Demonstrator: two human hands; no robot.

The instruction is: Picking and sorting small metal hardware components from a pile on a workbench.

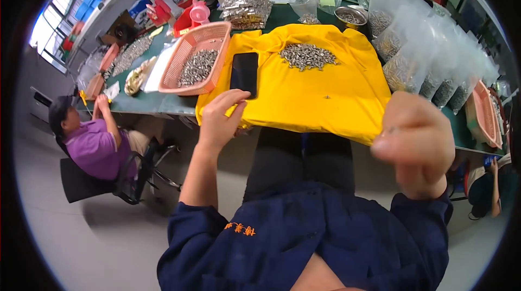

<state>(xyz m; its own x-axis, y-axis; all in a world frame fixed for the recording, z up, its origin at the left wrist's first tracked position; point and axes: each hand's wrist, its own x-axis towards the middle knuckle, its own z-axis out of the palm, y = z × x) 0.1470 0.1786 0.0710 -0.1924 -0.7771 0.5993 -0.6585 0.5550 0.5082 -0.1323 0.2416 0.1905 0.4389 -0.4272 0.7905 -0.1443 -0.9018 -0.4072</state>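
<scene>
Left hand (pixel 218 114) slightly spread, right hand (pixel 420 139) too blurred to tell, the heaped metal pieces (pixel 307 56) look small and silvery.

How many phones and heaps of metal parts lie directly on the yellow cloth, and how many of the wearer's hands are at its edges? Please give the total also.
Black phone: 1
Heap of metal parts: 1
Hands, left hand and right hand: 2
Total: 4

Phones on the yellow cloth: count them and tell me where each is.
1: the black phone lies on the left part of the yellow cloth, the left hand's fingertips at its lower edge. Any under the folds would be hidden.
</scene>
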